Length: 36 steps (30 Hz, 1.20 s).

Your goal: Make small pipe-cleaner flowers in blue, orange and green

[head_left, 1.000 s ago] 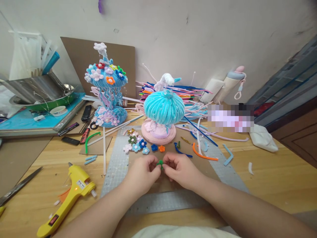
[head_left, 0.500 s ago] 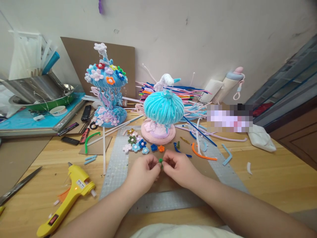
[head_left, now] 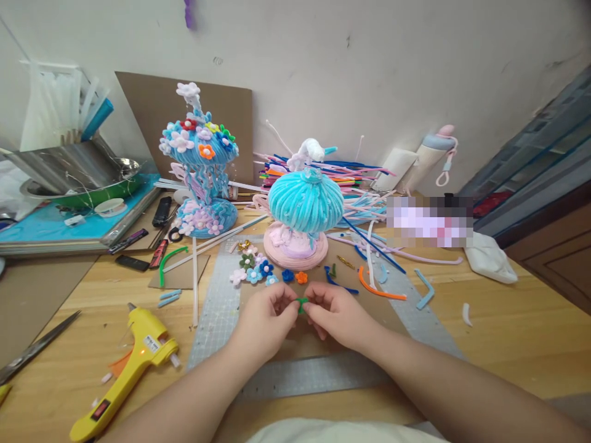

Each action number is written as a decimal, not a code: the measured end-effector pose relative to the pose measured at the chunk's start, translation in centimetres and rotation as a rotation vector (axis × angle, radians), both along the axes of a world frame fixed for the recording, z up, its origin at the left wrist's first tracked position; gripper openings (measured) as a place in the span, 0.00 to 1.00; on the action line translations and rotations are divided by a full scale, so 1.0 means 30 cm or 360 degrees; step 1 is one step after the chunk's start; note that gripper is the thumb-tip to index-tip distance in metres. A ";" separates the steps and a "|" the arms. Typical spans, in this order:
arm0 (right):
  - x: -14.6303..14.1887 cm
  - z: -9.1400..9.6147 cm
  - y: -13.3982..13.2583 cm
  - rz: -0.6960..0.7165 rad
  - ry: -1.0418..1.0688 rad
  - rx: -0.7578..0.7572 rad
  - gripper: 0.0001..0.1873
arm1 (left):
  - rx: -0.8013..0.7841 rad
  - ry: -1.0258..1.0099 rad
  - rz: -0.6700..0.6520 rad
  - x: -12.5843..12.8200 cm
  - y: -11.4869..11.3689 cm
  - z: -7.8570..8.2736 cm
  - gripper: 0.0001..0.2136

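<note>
Between my two hands is a small bent piece of green pipe cleaner (head_left: pixel 301 305). My left hand (head_left: pixel 270 314) pinches its left side, and my right hand (head_left: pixel 335 314) pinches the right. Both hands are closed above a brown cardboard sheet (head_left: pixel 318 349). Just beyond them lie a dark blue flower (head_left: pixel 287 275) and an orange flower (head_left: pixel 301 278). More small pipe-cleaner flowers (head_left: pixel 253 274) are grouped to the left. Behind stands a turquoise domed pipe-cleaner piece (head_left: pixel 306 202) on a round pink base (head_left: pixel 295 249).
A yellow glue gun (head_left: pixel 133 363) and scissors (head_left: pixel 39 347) lie at the left. A flower-covered blue model (head_left: pixel 198 154) stands at the back left, near a metal pot (head_left: pixel 69 166). Loose pipe cleaners (head_left: pixel 378 289) lie at the right on a grey cutting mat (head_left: pixel 305 376).
The green piece shows more between my fingertips and looks bent into a small shape. My fingers have shifted slightly on it. The camera view has moved a little.
</note>
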State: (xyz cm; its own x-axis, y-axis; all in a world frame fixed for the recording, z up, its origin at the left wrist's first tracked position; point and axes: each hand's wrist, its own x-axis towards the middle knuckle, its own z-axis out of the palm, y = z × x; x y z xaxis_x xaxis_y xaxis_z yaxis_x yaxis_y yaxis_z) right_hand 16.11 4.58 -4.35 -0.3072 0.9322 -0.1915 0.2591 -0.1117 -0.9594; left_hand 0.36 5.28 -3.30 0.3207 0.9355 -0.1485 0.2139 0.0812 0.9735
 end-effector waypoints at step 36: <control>-0.036 -0.008 -0.025 -0.0179 -0.0259 0.0276 0.08 | -0.0007 0.0205 0.0124 0.008 -0.007 -0.030 0.07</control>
